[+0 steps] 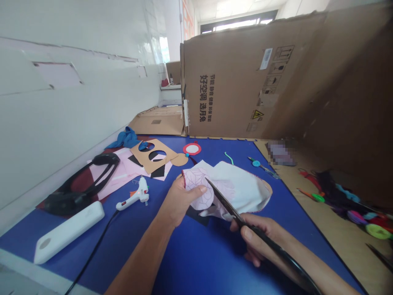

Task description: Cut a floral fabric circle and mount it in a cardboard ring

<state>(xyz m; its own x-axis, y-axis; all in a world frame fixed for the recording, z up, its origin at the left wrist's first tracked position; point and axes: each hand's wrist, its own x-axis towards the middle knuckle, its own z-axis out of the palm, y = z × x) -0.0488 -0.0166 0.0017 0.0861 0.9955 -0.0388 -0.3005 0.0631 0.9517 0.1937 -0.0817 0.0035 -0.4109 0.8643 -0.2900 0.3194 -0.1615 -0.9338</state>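
A tall cardboard box (pixel 239 82) stands along the far side, its printed face turned toward the near side. In front of it lies the blue counter (pixel 196 266), running from a white wall on the left to a bare brown strip on the right.

Near the middle of the counter is a fabric piece (pixel 242 190), white and pale pink with red stitched lines, lifted slightly at its left end. Black scissors (pixel 229 205) slant across it, tips pointing far and left. The blades lie over the cloth, but whether they are parted cannot be told.

The right hand (pixel 260 237) is wrapped around the scissor handles at the near right. The left hand (pixel 181 200) pinches the left edge of the fabric piece, thumb on top.

Left of the hands lies a long white device (pixel 67 231), with a white glue gun (pixel 135 196) just beyond it and its black cord trailing toward the near edge. A brown card template (pixel 153 162) with cut holes lies farther back, and a small red ring (pixel 192 148) lies just to its right.
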